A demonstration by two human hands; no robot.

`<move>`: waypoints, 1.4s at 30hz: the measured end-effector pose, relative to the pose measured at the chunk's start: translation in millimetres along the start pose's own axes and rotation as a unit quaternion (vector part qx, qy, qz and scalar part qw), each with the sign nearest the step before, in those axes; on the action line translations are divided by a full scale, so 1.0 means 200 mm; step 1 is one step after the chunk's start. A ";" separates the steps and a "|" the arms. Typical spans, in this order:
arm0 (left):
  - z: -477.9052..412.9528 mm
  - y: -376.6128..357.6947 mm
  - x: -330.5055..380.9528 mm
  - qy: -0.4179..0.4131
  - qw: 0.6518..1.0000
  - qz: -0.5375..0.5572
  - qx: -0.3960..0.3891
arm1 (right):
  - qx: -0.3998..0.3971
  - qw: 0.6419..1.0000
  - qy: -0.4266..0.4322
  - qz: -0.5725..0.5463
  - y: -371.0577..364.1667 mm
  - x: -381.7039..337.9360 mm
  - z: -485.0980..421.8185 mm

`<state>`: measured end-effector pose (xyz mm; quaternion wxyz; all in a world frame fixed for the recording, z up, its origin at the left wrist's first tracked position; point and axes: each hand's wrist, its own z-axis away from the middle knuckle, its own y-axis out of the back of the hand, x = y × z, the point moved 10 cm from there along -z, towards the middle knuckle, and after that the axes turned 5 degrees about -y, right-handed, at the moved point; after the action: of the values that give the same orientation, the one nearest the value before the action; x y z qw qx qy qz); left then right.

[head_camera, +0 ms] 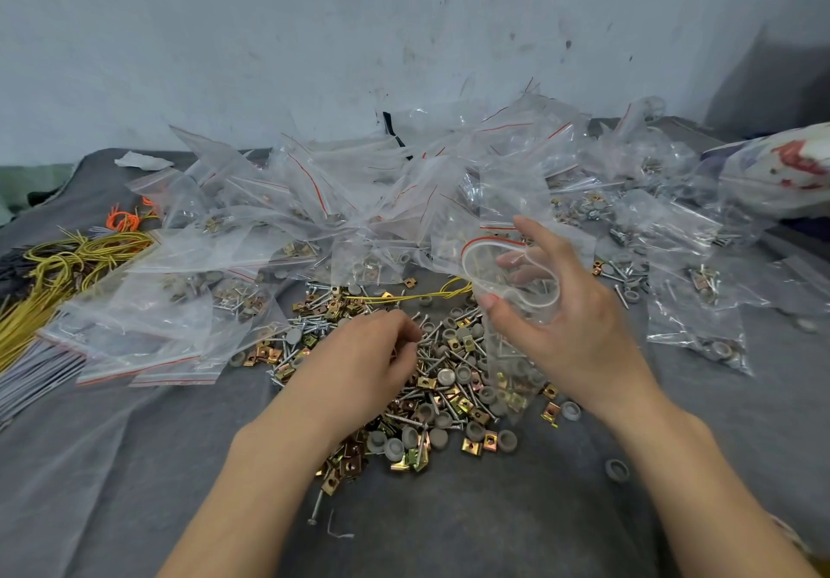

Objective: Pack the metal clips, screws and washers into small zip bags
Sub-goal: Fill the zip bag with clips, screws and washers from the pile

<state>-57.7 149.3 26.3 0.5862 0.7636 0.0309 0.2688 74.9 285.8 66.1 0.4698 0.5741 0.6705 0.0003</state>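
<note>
- Zip bag (507, 366), clear and crumpled: our right hand (579, 330) grips its mouth open.
- Our left hand (359, 362) curls into brassy clips (470, 446); we cannot tell what its hidden fingertips hold.

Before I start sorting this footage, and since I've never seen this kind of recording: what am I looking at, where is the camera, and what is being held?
There is no machine here. These are a person's two bare hands, filmed by one wide-angle camera worn on the head, looking forward and down.

The right hand holds a small clear zip bag with its mouth spread open, fingers inside the rim and thumb outside. The left hand reaches into a loose pile of screws, brass-coloured clips and grey round washers. Whatever its curled fingers have hold of is hidden.

Everything lies on a grey cloth. Behind the pile is a heap of filled bags, and at the left is a bundle of yellow cords.
</note>
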 end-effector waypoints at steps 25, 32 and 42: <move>-0.01 0.04 -0.01 0.028 0.997 -0.012 0.069 | -0.013 0.998 -0.037 -0.047 0.00 0.00 -0.01; 0.00 0.10 -0.12 0.106 0.920 0.341 0.159 | -0.012 0.998 -0.038 -0.041 -0.01 0.02 -0.01; 0.01 0.03 -0.19 0.168 0.726 0.649 0.153 | -0.008 0.998 -0.040 -0.038 -0.01 0.03 -0.01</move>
<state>-91.6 132.2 16.7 0.1289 0.6193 -0.3331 0.6992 73.0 289.7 62.5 0.5004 0.5439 0.6728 -0.0348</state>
